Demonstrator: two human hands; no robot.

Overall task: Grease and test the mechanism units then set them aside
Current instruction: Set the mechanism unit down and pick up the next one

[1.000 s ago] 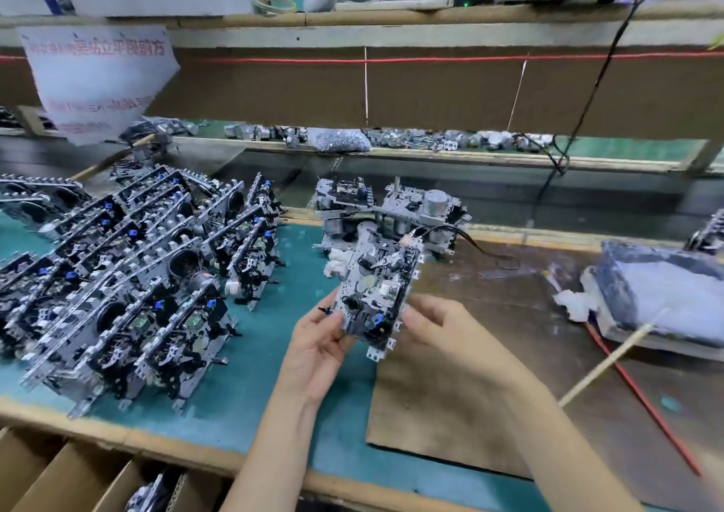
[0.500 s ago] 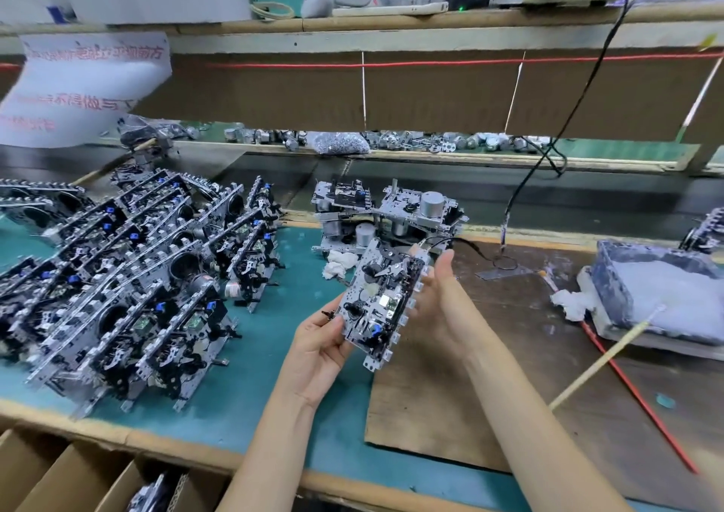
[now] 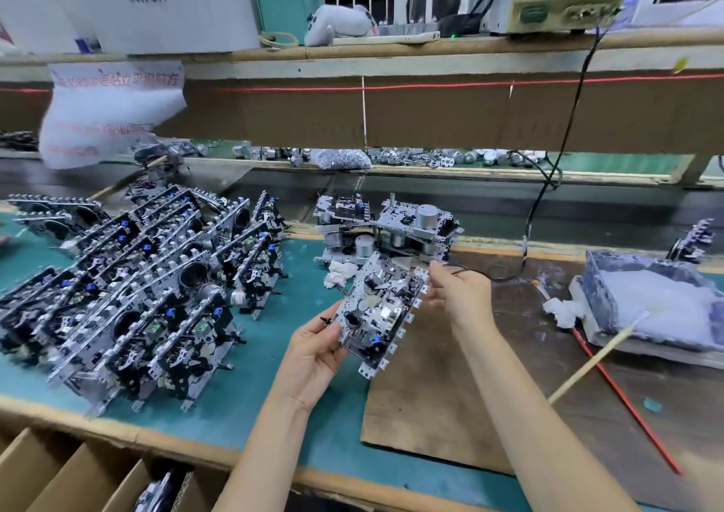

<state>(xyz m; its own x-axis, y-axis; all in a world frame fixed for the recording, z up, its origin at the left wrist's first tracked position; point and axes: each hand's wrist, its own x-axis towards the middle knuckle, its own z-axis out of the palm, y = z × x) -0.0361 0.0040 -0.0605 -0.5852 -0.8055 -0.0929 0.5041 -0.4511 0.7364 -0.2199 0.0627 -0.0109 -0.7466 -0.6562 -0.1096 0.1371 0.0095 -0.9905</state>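
Head view: the mechanism unit [image 3: 378, 310] is held in the air above the seam where the teal mat [image 3: 305, 276] meets the brown board [image 3: 431, 413]. Its long axis runs from near the person up and away, the far end leaning a little right. The left hand [image 3: 313, 349] grips its near left edge, fingers curled under and thumb on top. The right hand [image 3: 460, 296] pinches the far right corner, where a thin black wire [image 3: 493, 276] passes the fingertips. The rows of standing units [image 3: 137, 296] lie to the left, nearer the left hand. The grease tray [image 3: 646, 304] with its stick [image 3: 587, 358] sits well apart on the right, so the right hand is likelier to reach for grease.
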